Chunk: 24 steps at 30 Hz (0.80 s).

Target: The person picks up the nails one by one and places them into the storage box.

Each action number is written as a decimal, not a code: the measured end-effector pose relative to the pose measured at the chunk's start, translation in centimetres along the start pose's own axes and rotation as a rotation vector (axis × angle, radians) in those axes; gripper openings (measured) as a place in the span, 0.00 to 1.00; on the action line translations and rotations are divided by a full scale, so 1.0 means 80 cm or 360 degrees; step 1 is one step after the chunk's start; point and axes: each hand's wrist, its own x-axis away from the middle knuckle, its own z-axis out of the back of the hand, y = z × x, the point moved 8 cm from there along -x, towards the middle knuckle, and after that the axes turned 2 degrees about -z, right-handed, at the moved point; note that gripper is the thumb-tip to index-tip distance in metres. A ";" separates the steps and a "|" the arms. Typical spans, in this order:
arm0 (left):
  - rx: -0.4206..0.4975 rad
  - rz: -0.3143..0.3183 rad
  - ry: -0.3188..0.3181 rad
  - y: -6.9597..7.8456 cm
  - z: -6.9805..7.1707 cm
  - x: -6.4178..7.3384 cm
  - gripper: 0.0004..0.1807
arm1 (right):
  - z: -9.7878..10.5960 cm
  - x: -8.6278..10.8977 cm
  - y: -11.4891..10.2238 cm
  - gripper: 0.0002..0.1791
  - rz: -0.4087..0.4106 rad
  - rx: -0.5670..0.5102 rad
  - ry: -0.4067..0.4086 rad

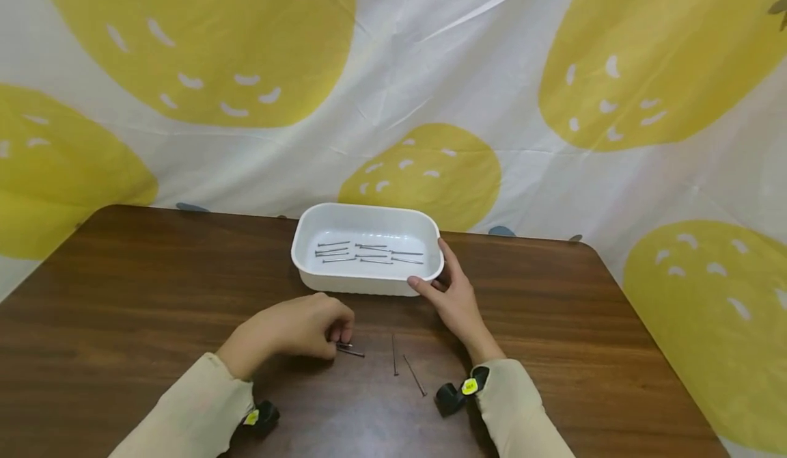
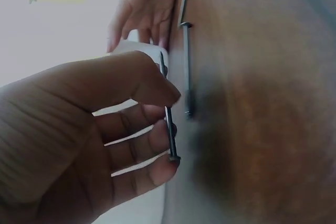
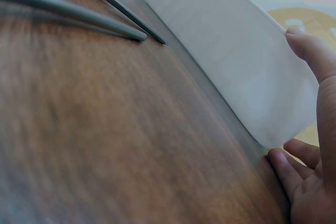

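Note:
My left hand (image 1: 295, 325) is low over the table, its thumb and fingers pinching a steel nail (image 2: 171, 135). Just beside those fingertips, a second nail (image 1: 353, 353) lies on the wood. A white rectangular dish (image 1: 356, 284) with rounded corners stands farther back, and several nails (image 1: 371, 256) lie on its floor in loose rows, roughly sideways. The dish's right end is held by my right hand (image 1: 458, 304), thumb at the front rim and fingers round the side. Between my forearms are two more loose nails, one nearly straight (image 1: 395, 359) and one slanted (image 1: 415, 374).
The brown wooden table (image 1: 553, 321) ends at the back against a hanging white cloth (image 1: 430, 48) with yellow fruit prints. A black wrist camera (image 1: 449, 399) sits by my right sleeve, and another (image 1: 266, 417) is by the left sleeve.

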 end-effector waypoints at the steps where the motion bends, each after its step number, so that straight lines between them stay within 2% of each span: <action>1: 0.0011 -0.0018 0.0014 0.001 0.002 0.000 0.11 | 0.000 0.000 0.000 0.50 0.0001 0.0003 -0.0002; 7: 0.0055 -0.0158 0.0132 0.018 0.026 -0.006 0.10 | -0.001 0.000 0.000 0.50 0.0001 0.0011 0.0009; 13: -0.0066 -0.0279 0.0227 0.041 0.061 -0.021 0.10 | -0.002 0.000 0.000 0.51 0.0013 0.0003 0.0018; 16: -0.0124 -0.0313 0.0248 0.047 0.079 -0.035 0.09 | -0.003 0.000 -0.001 0.51 0.0012 -0.0004 0.0025; 19: -0.0155 -0.0304 0.0248 0.049 0.093 -0.055 0.08 | -0.003 0.001 -0.001 0.51 0.0005 -0.0008 0.0031; 24: -0.0223 -0.0241 0.0186 0.043 0.102 -0.093 0.07 | -0.004 0.002 -0.001 0.51 0.0002 -0.0011 0.0039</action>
